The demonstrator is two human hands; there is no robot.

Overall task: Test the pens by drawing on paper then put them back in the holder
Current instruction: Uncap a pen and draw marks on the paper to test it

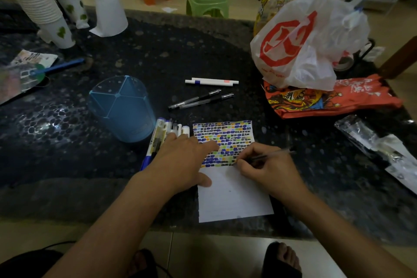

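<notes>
- Nearest: right hand (268, 170), grip pinching a pen (269, 155), tip touching paper (232, 192) at the lowest row of marks.
- Left of that grip: left hand (182, 160), fingers spread flat, pressing paper's edge.
- Beyond the left hand: pen bundle (168, 128), then overturned blue holder (123, 108) on dark surface (67, 142).
- Farther beyond: loose pens (200, 99).

Open dark stone tabletop (158, 56) betw. translucent blue plastic pen holder (121, 108) and white plastic bag (304, 47); loose pens (200, 99) obstruct centre. Stacked paper cups (42, 11) block far-left corner.
</notes>
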